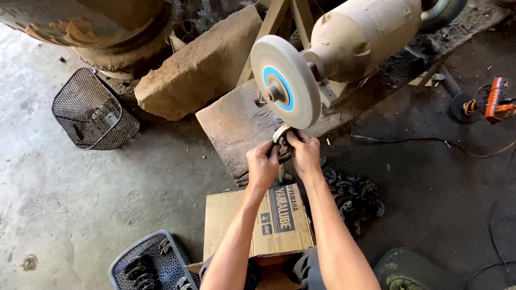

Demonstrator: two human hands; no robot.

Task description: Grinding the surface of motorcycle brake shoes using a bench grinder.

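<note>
Pressing against the lower rim of the grey round grinding wheel with a blue ring at its centre is a small curved dark metal part — held between both hands. The left hand has its grip closed on the part's left side; the right hand has its grip closed on the right side, thumbs near the top. The wheel is mounted on a beige bench-grinder motor, standing on a rusty flat metal slab that serves as the tabletop. Below the forearms lies a brown cardboard box. Right of the box, a heap of dark curved metal parts sits on the concrete floor. A grey plastic basket with similar parts is at lower left; a black wire-mesh basket lies well apart — upper left.
</note>
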